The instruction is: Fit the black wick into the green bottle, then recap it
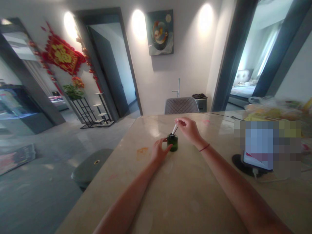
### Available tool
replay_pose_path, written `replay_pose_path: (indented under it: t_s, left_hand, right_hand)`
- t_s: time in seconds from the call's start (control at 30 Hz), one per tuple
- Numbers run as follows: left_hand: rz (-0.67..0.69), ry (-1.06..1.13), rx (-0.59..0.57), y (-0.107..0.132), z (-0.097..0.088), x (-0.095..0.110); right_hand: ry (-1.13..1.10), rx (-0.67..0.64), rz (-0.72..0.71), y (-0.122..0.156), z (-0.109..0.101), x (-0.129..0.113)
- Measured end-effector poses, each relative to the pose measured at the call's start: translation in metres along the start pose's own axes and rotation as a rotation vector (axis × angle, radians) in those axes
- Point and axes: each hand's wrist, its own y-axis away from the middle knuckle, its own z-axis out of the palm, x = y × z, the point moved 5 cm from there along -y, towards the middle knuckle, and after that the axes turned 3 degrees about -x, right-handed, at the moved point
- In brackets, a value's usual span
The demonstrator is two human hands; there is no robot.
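A small dark green bottle [173, 143] stands upright on the beige tabletop [175, 185]. My left hand [160, 150] curls around its left side, thumb at the front and fingers behind, steadying it. Above the neck, my right hand [190, 129] pinches the upper end of a slim white stick [174, 129], which leans to the right. The stick's lower end is at the bottle's mouth; whether it goes inside I cannot tell. A thin dark line shows beside the stick, too small to name. A red cord circles my right wrist.
To the right, a phone [258, 160] rests on a round black stand with a white cable. Plastic bags [275, 109] lie behind it. A grey chair [181, 105] faces me across the table, and a green stool [94, 165] stands at the left edge.
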Motion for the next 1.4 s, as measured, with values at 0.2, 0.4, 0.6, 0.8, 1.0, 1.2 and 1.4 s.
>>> replay_pose_path:
  t_s: [0.2,0.4,0.6,0.8,1.0,1.2,1.4]
  left_hand:
    - [-0.008,0.002,0.002,0.001,-0.001,0.002]
    - [-0.01,-0.005,-0.005,0.002,-0.001,0.003]
    - [-0.014,-0.005,-0.008,0.002,-0.002,0.003]
    - [-0.01,-0.007,-0.011,0.001,-0.002,0.003]
    - [-0.028,-0.008,-0.005,0.0,-0.001,0.004]
    - [-0.033,-0.01,0.0,0.001,-0.001,0.004]
    - [-0.013,-0.007,-0.002,0.001,0.0,0.004]
  right_hand:
    - [-0.028,-0.116,0.058,0.003,0.016,0.009]
    - [-0.098,-0.079,0.116,0.011,0.03,0.011]
    - [0.05,-0.136,0.138,0.015,0.038,0.018]
    - [0.154,-0.24,0.068,0.017,0.045,0.02]
    - [0.218,-0.24,0.022,0.016,0.043,0.017]
    - [0.246,-0.268,0.107,0.013,0.038,0.028]
    - [0.258,-0.304,0.115,0.013,0.037,0.032]
